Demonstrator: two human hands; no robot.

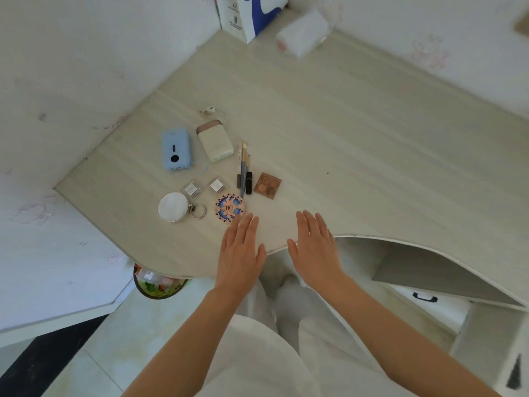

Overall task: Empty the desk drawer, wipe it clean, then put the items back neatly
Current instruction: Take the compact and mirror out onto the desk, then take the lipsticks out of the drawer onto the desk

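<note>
The drawer's items lie on your desk (357, 133), grouped at ten o'clock from your hands: a blue device (176, 150), a cream box (214, 143), brushes (243, 170), a brown palette (268, 185), two small clear cases (203, 187), a round white compact (173, 207) with a ring (198, 210), and a patterned disc (229, 208). Your left hand (240, 255) hovers flat with fingers straight, holding nothing, fingertips just beside the disc. Your right hand (314, 249) does likewise at three o'clock of it, over the desk's front edge.
</note>
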